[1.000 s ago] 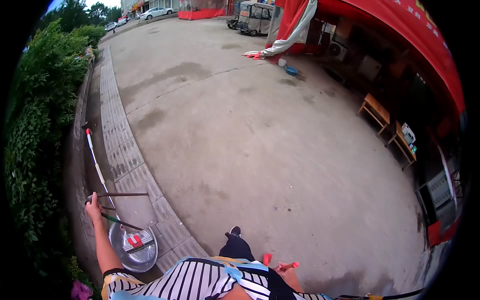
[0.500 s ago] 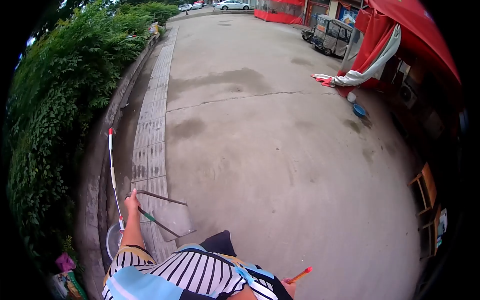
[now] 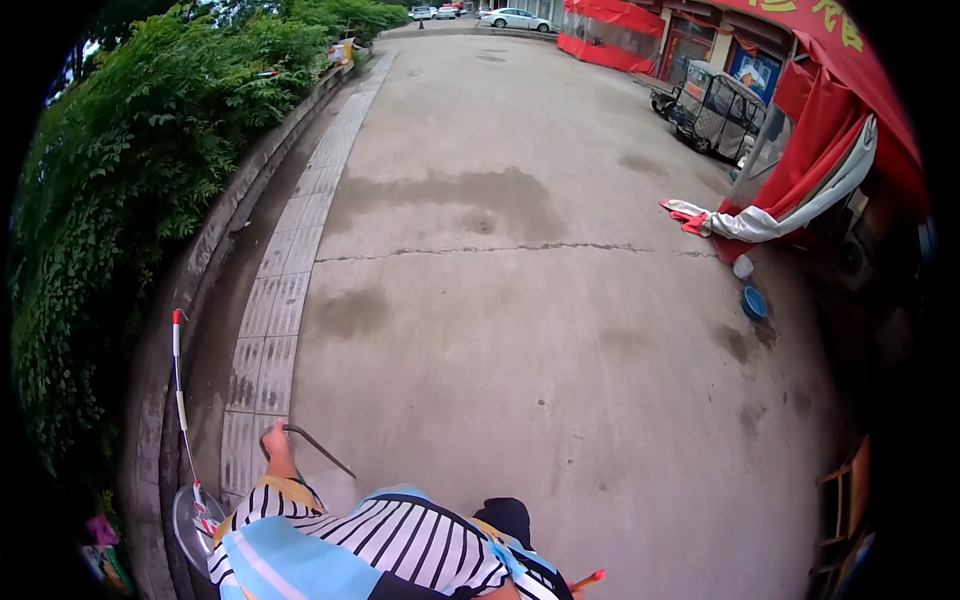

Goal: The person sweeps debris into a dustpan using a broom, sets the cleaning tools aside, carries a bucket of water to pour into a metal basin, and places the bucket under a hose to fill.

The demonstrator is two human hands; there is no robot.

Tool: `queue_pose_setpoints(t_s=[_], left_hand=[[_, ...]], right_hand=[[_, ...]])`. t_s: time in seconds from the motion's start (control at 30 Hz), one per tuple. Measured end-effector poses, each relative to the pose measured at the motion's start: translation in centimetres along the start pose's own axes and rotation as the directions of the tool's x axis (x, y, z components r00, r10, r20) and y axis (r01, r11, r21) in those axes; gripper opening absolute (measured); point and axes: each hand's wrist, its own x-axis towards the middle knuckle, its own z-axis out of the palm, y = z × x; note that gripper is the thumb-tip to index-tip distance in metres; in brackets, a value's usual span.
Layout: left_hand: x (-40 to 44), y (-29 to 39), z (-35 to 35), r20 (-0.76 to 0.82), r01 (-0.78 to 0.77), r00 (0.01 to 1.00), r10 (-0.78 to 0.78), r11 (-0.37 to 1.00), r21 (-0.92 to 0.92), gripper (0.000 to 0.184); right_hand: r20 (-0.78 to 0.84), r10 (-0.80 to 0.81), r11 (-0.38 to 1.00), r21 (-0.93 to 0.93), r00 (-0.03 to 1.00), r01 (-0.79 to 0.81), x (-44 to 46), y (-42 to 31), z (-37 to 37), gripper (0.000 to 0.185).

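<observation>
My left hand (image 3: pixel 276 440) is closed round a dark bent metal tube (image 3: pixel 322 450), part of a frame with a pale flat panel (image 3: pixel 338 487). The panel's lower part is hidden by my striped clothing. At the bottom edge my right hand (image 3: pixel 577 593) shows only slightly, closed on an orange-red stick (image 3: pixel 592 580) with a red tip. To the left of my left hand, a thin pole (image 3: pixel 181 410) with white sections and a red tip rises from beside a round silvery container (image 3: pixel 186 522).
A stone kerb (image 3: pixel 205 262) and green bushes (image 3: pixel 110 230) run along the left, beside a strip of grooved paving (image 3: pixel 272 300). On the right are a red tarpaulin (image 3: pixel 815 130), a blue basin (image 3: pixel 754 303), a covered three-wheeler (image 3: pixel 715 105) and wooden chairs (image 3: pixel 845 495). White cars (image 3: pixel 518 19) stand far ahead.
The view has shifted forward and turned, so the tarpaulin and basin sit lower and further right. My left hand appears lower, still holding the frame; the panel is now more hidden.
</observation>
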Motion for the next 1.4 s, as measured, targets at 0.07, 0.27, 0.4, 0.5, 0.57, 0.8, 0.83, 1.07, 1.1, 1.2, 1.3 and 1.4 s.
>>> queue_pose_setpoints(t_s=[0.07,0.27,0.4,0.5,0.57,0.8,0.83,1.07,1.1,1.2,1.3,1.4], left_hand=[[-2.5,3.8,6.5,0.061,0.041,0.997,-0.035,0.994,-0.100,0.033],[-11.5,8.2,21.0,0.052,0.148,0.989,-0.141,0.858,-0.491,0.034],[-17.7,12.6,33.5,0.107,0.265,0.962,-0.250,0.778,-0.569,0.037],[-22.3,18.1,45.1,0.220,0.265,0.962,-0.163,0.759,-0.595,0.040],[-24.1,21.6,53.3,0.250,0.291,0.952,-0.175,0.763,-0.577,0.041],[-27.3,31.8,87.7,0.290,0.337,0.930,-0.226,0.841,-0.424,0.039],[-27.9,33.4,92.7,0.296,0.326,0.931,-0.215,0.853,-0.407,0.038],[-31.7,44.2,120.1,0.239,0.280,0.950,-0.202,0.889,-0.361,0.033],[-32.0,45.3,123.4,0.236,0.268,0.953,-0.190,0.891,-0.367,0.033],[-34.0,45.3,130.6,0.359,0.218,0.931,-0.059,0.881,-0.420,0.030],[-41.8,49.1,136.4,0.328,0.118,0.943,0.061,0.858,-0.500,0.030],[-50.8,55.6,145.5,0.138,0.000,0.987,0.082,0.862,-0.507,0.034]], right_hand=[[0.279,0.198,0.923,0.270,0.940,-0.275,4.5,-11.2,-1.5,0.032],[0.105,-0.178,0.984,0.025,0.979,0.176,33.5,-15.1,4.6,0.013],[0.159,0.009,0.593,0.794,0.987,-0.133,54.6,-22.5,10.6,0.022],[0.304,0.260,0.438,0.808,0.916,-0.393,67.4,-34.7,13.8,0.005],[0.402,0.576,-0.022,0.878,0.712,-0.478,77.2,-41.5,17.8,0.015],[0.403,0.462,-0.103,0.909,0.790,-0.403,92.1,-57.6,22.8,0.022],[0.351,0.555,-0.086,0.926,0.754,-0.367,92.7,-59.9,22.8,0.022],[0.292,0.671,-0.065,0.939,0.682,-0.338,107.3,-71.2,26.9,0.022],[0.294,0.666,-0.064,0.938,0.685,-0.340,110.1,-72.4,28.1,0.022],[0.207,0.659,-0.034,0.969,0.723,-0.247,117.8,-79.6,30.4,0.020],[0.234,0.619,-0.068,0.967,0.749,-0.246,129.3,-88.7,33.8,0.022],[0.353,0.666,0.004,0.879,0.657,-0.477,142.6,-100.3,36.7,0.025]])
